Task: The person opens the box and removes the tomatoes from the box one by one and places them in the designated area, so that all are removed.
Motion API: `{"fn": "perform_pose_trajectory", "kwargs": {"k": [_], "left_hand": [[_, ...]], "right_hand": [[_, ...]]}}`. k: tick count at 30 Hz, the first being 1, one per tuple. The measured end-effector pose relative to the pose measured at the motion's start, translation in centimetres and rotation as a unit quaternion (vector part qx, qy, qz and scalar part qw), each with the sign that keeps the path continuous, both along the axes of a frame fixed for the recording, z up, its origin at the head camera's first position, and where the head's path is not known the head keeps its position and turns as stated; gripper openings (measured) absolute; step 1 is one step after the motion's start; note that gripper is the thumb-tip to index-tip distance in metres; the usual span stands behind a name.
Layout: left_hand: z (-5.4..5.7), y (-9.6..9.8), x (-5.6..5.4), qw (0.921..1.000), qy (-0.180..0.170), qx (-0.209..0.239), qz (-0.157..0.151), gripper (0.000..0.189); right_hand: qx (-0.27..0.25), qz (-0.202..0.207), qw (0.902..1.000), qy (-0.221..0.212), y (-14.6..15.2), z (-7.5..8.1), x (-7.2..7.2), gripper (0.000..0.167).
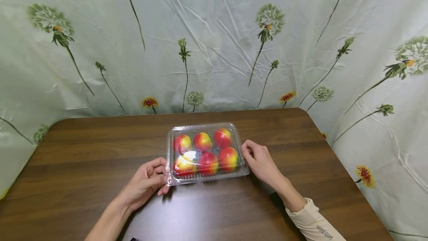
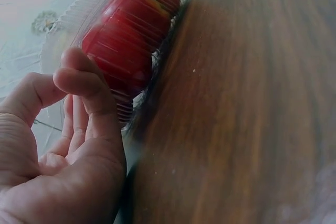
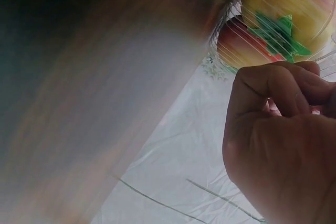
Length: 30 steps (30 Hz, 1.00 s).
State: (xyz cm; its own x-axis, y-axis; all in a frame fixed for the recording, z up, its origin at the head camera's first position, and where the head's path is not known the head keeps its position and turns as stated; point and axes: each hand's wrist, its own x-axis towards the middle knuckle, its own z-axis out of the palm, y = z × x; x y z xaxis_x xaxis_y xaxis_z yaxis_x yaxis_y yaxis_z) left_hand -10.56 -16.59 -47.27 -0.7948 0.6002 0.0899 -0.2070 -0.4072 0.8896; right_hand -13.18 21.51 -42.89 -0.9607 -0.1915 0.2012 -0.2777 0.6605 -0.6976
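Note:
A lidded clear plastic fruit box is at the middle of the table, with several round red-and-yellow fruits in two rows inside. My left hand holds the box's left edge near its front corner, thumb and fingers at the rim. On the other side, my right hand pinches the right edge between thumb and curled fingers. Red fruits show through the ribbed wall in the left wrist view. A green leafy piece sits against a fruit in the right wrist view.
The brown wood-grain table has rounded far corners. Behind it and along the right side hangs a pale curtain printed with dandelions. A small dark object shows at the bottom edge of the head view.

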Motion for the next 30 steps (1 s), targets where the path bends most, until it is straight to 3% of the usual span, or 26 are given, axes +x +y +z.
{"fn": "perform_pose_trajectory", "kwargs": {"k": [10, 13, 21, 30], "left_hand": [[-0.6, -0.1, 0.2, 0.9993, 0.022, -0.026, 0.017, 0.026], [-0.4, -0.2, -0.1, 0.9999, 0.006, -0.012, 0.004, 0.026], [0.2, -0.7, -0.8, 0.9967, -0.046, 0.015, -0.065, 0.03], [0.4, -0.6, -0.4, 0.996, -0.06, 0.012, -0.066, 0.031]], "right_hand": [[0.019, 0.002, 0.9998, -0.004, -0.1, -0.4, 0.1, 0.021], [0.027, -0.006, 0.9996, 0.002, -0.2, -0.4, -0.1, 0.019], [0.037, -0.017, 0.9991, 0.003, -0.3, -0.1, -0.3, 0.017], [0.043, -0.015, 0.9989, -0.008, -0.5, -0.1, -0.1, 0.017]]}}
